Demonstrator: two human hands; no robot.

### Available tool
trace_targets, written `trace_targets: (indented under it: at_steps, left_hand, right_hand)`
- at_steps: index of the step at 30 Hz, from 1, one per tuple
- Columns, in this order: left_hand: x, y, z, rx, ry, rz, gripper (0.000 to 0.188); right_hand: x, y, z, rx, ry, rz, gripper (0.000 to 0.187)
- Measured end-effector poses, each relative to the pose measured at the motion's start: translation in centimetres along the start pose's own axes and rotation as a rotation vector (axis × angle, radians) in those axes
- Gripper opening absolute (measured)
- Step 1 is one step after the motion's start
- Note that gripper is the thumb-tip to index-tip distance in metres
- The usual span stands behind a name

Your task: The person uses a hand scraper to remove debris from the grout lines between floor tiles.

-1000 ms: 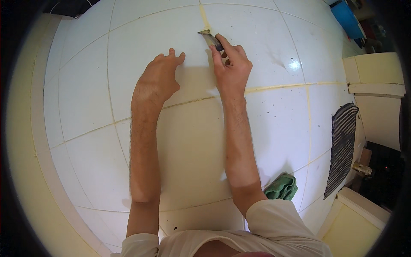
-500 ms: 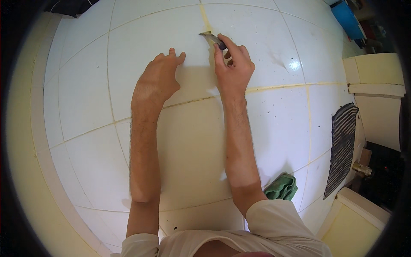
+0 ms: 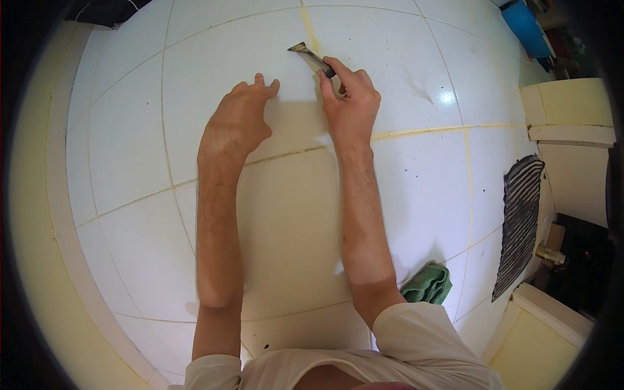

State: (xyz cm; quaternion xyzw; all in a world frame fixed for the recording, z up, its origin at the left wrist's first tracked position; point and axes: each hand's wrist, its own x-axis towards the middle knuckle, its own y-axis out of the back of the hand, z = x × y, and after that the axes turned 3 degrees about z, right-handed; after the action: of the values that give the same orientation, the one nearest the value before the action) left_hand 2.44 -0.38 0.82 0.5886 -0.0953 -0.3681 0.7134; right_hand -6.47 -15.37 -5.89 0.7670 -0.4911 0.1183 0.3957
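Observation:
Between the thumb and fingers of my right hand [image 3: 351, 97] is a small scraper [image 3: 314, 60] with a dark handle and a flared, dirty metal blade. Its blade points up and to the left, just left of a yellowish joint line [image 3: 308, 23] between the white floor tiles [image 3: 234, 55]. Whether the blade touches the tile I cannot tell. To the left, my left hand [image 3: 240, 120] rests over the tiles with fingers apart, holding nothing.
A crumpled green cloth [image 3: 429, 283] lies by my right elbow. Farther right is a black-and-white striped mat [image 3: 520, 224] next to a doorway. Blue object [image 3: 526, 29] stands at the far right, a dark item [image 3: 107, 10] at the far left. A pale wall [image 3: 32, 195] runs along the left.
My right hand has shifted slightly left and down, and the scraper's blade has swung left off the yellowish joint line, showing more of its face. My left hand has hardly moved.

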Motion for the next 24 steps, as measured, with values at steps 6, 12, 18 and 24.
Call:
trace_targets:
  at_steps: [6,12,18,24]
  left_hand:
    - [-0.02,0.02,-0.06,-0.016,0.011,-0.002,0.090]
    - [-0.02,-0.15,-0.05,-0.023,0.007,0.004,0.089]
    - [-0.25,-0.01,-0.06,-0.021,0.012,0.006,0.088]
    - [-0.09,0.23,0.07,0.013,-0.002,-0.016,0.088]
  right_hand:
    - [0.06,-0.05,-0.04,0.045,0.005,0.056,0.026]
    - [0.09,0.04,-0.04,0.066,0.043,0.099,0.028]
    - [0.06,0.31,-0.46,0.065,-0.027,0.094,0.027]
    - [0.34,-0.09,0.03,0.167,0.012,0.177,0.028]
